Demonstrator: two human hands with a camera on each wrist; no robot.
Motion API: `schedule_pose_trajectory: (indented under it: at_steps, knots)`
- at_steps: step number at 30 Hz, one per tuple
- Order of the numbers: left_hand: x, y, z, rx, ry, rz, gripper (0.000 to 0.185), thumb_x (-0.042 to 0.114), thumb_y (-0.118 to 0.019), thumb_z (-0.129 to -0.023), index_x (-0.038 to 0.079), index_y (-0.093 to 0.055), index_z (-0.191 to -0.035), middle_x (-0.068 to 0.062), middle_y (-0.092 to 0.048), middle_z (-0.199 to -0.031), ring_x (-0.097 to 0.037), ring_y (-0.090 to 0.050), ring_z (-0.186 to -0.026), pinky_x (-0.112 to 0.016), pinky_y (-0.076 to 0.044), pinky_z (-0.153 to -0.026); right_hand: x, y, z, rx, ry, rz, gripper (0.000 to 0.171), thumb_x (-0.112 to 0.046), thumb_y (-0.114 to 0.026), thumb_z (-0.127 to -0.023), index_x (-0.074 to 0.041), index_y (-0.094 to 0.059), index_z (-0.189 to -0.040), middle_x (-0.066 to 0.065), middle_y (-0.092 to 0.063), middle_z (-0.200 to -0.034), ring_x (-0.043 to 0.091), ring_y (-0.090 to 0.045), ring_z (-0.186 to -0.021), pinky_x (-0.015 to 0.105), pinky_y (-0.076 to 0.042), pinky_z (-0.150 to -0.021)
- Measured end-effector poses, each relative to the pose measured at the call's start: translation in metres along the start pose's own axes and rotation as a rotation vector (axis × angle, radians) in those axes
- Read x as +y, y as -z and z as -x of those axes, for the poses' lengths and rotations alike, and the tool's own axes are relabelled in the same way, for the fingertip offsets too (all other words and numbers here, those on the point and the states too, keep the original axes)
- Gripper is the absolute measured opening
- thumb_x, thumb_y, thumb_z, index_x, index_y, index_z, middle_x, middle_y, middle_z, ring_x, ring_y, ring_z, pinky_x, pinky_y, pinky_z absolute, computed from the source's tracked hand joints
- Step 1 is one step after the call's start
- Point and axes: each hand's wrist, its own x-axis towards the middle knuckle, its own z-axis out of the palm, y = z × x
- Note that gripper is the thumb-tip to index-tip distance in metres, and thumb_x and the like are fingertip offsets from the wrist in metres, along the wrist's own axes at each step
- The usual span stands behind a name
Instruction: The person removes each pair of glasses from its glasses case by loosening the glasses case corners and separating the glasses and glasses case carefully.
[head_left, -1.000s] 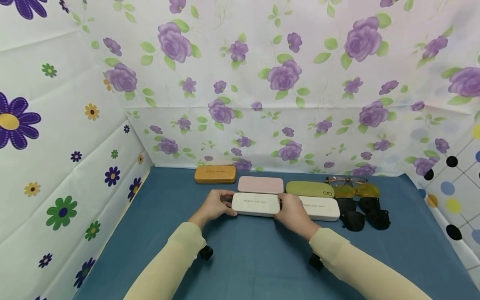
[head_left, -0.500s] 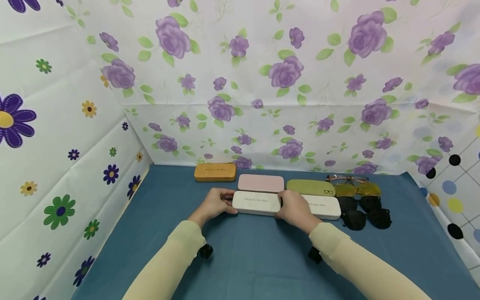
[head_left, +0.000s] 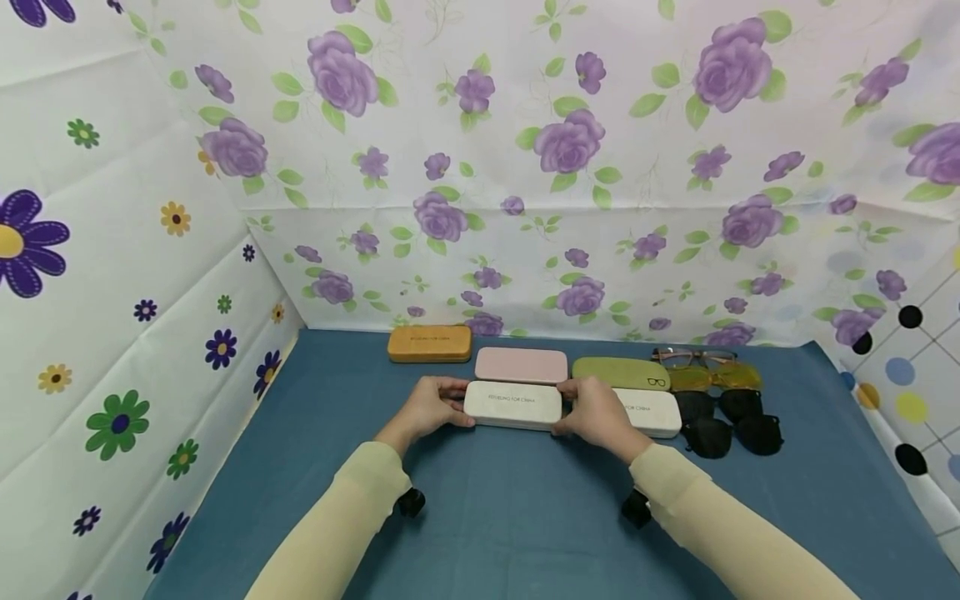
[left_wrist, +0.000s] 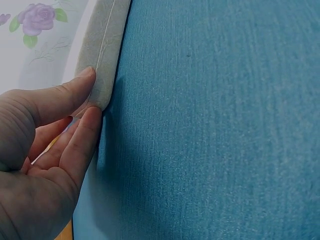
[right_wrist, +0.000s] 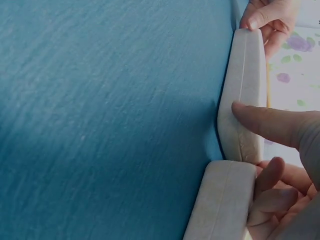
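A white glasses case (head_left: 513,406) with small lettering lies on the blue cloth, in front of a pink case (head_left: 521,365). My left hand (head_left: 427,406) holds its left end; in the left wrist view the thumb lies on its side and a fingertip touches the corner. At the other end, my right hand (head_left: 597,415) holds it between thumb and fingers. The right wrist view has the thumb (right_wrist: 270,122) on the case's front side. A second white case (head_left: 651,414) sits at the right, partly hidden behind my right hand.
A mustard case (head_left: 429,344) lies at the back left, and a green case (head_left: 618,373) is right of the pink one. Clear glasses (head_left: 697,358), yellow-lensed glasses (head_left: 716,377) and dark sunglasses (head_left: 733,436) are stacked front to back at right. Flowered sheets wall the table.
My right hand has shifted slightly to the right and its thumb and fingers stand a little wider at the case's end. The left hand and the cases keep their places.
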Motion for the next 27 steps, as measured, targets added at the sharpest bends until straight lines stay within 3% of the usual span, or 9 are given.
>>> schedule_pose_trajectory:
  at_steps: [12, 18, 20, 23, 27]
  knots:
    - [0.02, 0.003, 0.016, -0.056, -0.002, 0.049, 0.066, -0.007, -0.08, -0.064, 0.001, -0.057, -0.126, -0.02, -0.062, -0.12, -0.032, -0.065, -0.097, -0.032, -0.057, -0.074, 0.005, -0.001, 0.003, 0.017, 0.033, -0.019, 0.067, -0.026, -0.088, -0.061, -0.016, -0.064, -0.122, 0.003, -0.067, -0.115, 0.02, -0.062, -0.106, 0.042, -0.053, -0.083]
    - [0.011, 0.004, 0.009, -0.048, 0.002, 0.05, 0.067, -0.007, -0.082, -0.062, 0.005, -0.059, -0.125, -0.016, -0.063, -0.118, -0.028, -0.066, -0.094, -0.031, -0.057, -0.073, 0.004, 0.002, 0.002, -0.007, 0.044, -0.013, 0.067, -0.028, -0.088, -0.062, -0.015, -0.063, -0.123, 0.004, -0.069, -0.088, 0.022, -0.063, -0.077, 0.036, -0.052, -0.071]
    - [0.008, 0.005, 0.007, -0.057, 0.006, 0.051, 0.068, -0.008, -0.081, -0.062, 0.006, -0.059, -0.125, -0.016, -0.063, -0.118, -0.026, -0.067, -0.093, -0.032, -0.057, -0.072, 0.003, 0.005, 0.002, -0.032, 0.049, -0.029, 0.069, -0.028, -0.087, -0.062, -0.014, -0.062, -0.124, 0.006, -0.07, -0.094, 0.022, -0.064, -0.081, 0.036, -0.052, -0.072]
    - [0.007, 0.011, 0.007, -0.059, 0.015, 0.017, 0.067, -0.008, -0.079, -0.065, 0.008, -0.058, -0.126, -0.014, -0.063, -0.119, -0.023, -0.066, -0.094, -0.033, -0.057, -0.074, -0.001, 0.012, 0.0, -0.093, 0.04, -0.126, 0.071, -0.025, -0.085, -0.067, -0.009, -0.057, -0.129, 0.013, -0.068, -0.108, 0.036, -0.063, -0.074, 0.038, -0.052, -0.066]
    - [0.012, 0.028, 0.007, 0.013, 0.03, -0.023, 0.056, 0.001, -0.076, -0.075, 0.008, -0.058, -0.127, -0.014, -0.062, -0.119, -0.022, -0.065, -0.097, -0.035, -0.056, -0.078, -0.009, 0.021, -0.008, -0.106, 0.009, -0.278, 0.064, -0.026, -0.077, -0.077, -0.005, -0.052, -0.132, 0.016, -0.061, -0.123, 0.038, -0.063, -0.09, 0.036, -0.054, -0.069]
